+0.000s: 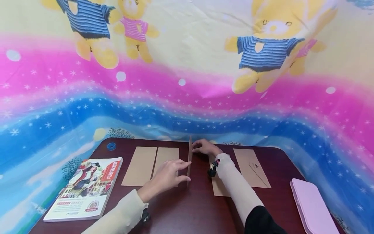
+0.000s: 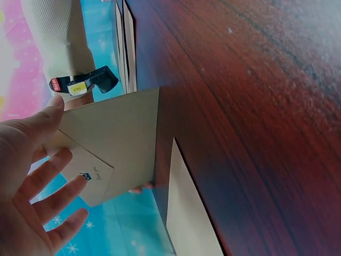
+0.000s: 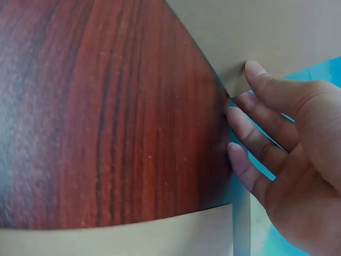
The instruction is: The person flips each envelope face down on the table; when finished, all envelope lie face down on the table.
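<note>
A brown envelope [image 1: 189,156] stands on edge between the two hands, seen almost edge-on in the head view. Its flap side, with a small dark print, faces the left hand in the left wrist view. The left hand [image 1: 169,174] holds it near its upper, nearer corner by thumb and index finger, the other fingers spread. At the far lower corner the right hand [image 1: 205,147] pinches it; in the right wrist view the thumb [image 3: 266,85] lies on one face, with fingers partly hidden behind.
Two brown envelopes [image 1: 138,165] lie side by side at left. Another brown envelope [image 1: 220,187] lies under the right forearm, and one with its flap showing [image 1: 248,165] lies farther right. A book [image 1: 87,188], a blue tape roll [image 1: 111,146] and a pink case [image 1: 312,204] are around them.
</note>
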A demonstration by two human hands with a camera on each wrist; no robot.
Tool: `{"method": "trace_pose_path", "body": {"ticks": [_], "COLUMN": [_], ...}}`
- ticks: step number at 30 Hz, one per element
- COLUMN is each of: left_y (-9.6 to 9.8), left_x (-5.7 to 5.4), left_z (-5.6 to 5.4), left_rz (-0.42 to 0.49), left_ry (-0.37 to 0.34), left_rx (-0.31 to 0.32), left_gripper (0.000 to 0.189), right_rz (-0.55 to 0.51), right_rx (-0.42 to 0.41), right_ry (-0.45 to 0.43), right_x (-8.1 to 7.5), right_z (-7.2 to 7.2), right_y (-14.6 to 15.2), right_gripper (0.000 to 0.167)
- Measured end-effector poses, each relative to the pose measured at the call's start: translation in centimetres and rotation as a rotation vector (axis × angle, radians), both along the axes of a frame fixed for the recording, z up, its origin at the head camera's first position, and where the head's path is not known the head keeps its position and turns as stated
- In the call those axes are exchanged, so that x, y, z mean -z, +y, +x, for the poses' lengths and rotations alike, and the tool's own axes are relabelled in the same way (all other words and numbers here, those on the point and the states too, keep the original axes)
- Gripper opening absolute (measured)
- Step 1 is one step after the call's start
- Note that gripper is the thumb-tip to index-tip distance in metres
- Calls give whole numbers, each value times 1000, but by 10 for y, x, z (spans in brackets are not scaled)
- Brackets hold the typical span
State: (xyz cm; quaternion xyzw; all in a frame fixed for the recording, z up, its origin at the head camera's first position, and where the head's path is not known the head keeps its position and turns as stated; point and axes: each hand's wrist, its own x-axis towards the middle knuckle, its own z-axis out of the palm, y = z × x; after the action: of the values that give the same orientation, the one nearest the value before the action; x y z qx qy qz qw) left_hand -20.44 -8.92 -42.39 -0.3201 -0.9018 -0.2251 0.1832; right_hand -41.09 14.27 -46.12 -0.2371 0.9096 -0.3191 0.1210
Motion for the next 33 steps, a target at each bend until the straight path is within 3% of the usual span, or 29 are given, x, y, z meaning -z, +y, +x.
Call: {"method": "trace_pose_path", "body": {"ticks": [5, 12, 20, 26, 33], "left_y": [1, 1, -2, -3, 1], "left_x": [1, 0, 2, 5, 12], "left_z": [-1, 0, 0, 1, 0], "left_rz": [24, 54, 60, 50, -68], "left_ry": [58, 83, 38, 46, -8], "left_rx": [8, 14, 2, -7, -40], "left_gripper": [57, 55, 51, 47, 46], "right_rz": [-41, -80, -95, -75, -60], "right_rx": [0, 2, -13, -27, 15], "right_ry": [-30, -57, -21, 0, 4], "right_x": [0, -5, -13, -21, -29], "right_z": [-1, 1, -2, -3, -2], "right_y": [8, 18, 30, 37, 45], "right_gripper": [35, 29, 29, 30, 27]}}
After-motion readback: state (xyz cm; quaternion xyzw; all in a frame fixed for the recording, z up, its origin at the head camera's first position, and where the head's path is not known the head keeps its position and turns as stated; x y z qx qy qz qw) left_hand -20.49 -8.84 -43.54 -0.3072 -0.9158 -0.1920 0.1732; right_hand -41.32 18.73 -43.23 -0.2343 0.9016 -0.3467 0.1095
